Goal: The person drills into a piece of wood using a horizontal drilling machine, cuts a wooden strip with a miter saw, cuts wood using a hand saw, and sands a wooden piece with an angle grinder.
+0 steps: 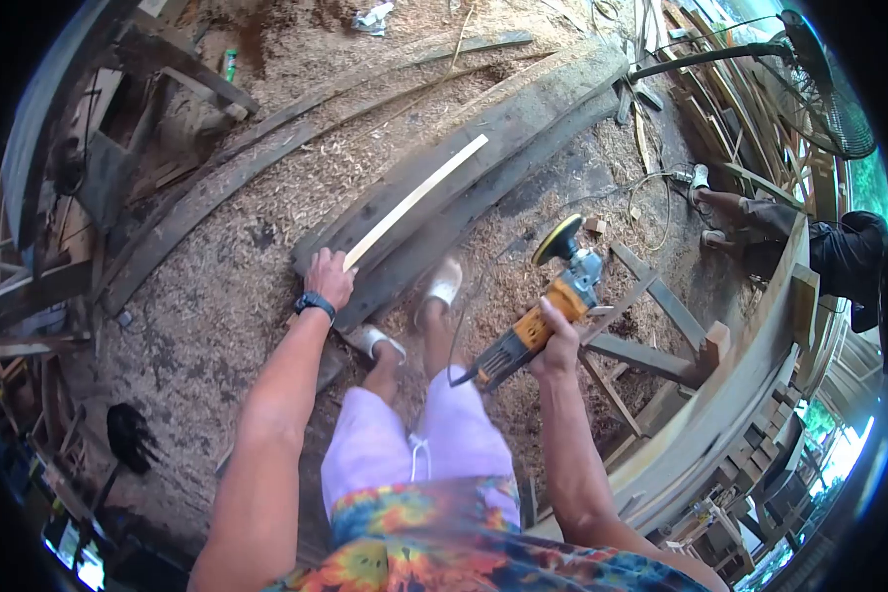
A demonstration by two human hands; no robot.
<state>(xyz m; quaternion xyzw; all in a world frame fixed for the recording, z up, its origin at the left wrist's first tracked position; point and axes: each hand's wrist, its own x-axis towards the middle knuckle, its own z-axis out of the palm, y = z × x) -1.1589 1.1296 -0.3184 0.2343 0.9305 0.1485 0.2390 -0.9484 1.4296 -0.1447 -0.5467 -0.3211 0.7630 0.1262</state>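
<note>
My left hand (330, 279), with a dark watch on the wrist, is closed on the near end of a narrow pale wood strip (419, 197). The strip lies slantwise along a wide grey plank (528, 123), its far end pointing up and to the right. In my right hand (559, 343) is an orange and black angle grinder (535, 329), gripped by its body and held off the plank. Its round yellow-edged disc (558, 240) points away from me; whether it spins cannot be seen. A cord hangs from the grinder's rear end.
Shavings cover the ground (296, 207). Long curved planks (217, 168) lie at the left. A curved timber frame (730, 395) runs down the right, with loose boards (651, 360) beside it. Another person (809, 237) is at the right, below a fan (829, 109).
</note>
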